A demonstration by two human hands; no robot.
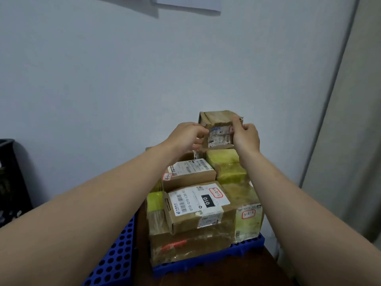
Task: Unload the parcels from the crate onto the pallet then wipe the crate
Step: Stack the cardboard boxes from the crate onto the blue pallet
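I hold a small taped brown parcel (216, 122) with a white label at the far top of the stack, against the wall. My left hand (186, 137) grips its left side and my right hand (245, 136) grips its right side. Below it, several cardboard parcels are stacked on a blue plastic pallet (243, 249). A box with a black "010" label (198, 205) lies nearest me. Behind it is another labelled box (189, 170), with yellow-green taped parcels (228, 166) to the right. A dark crate (10, 178) stands at the left edge.
A second blue perforated pallet (115, 259) lies at lower left, partly under my left arm. The pallets rest on a dark brown surface (226, 273). A pale wall stands close behind the stack, with a grey panel (350, 141) on the right.
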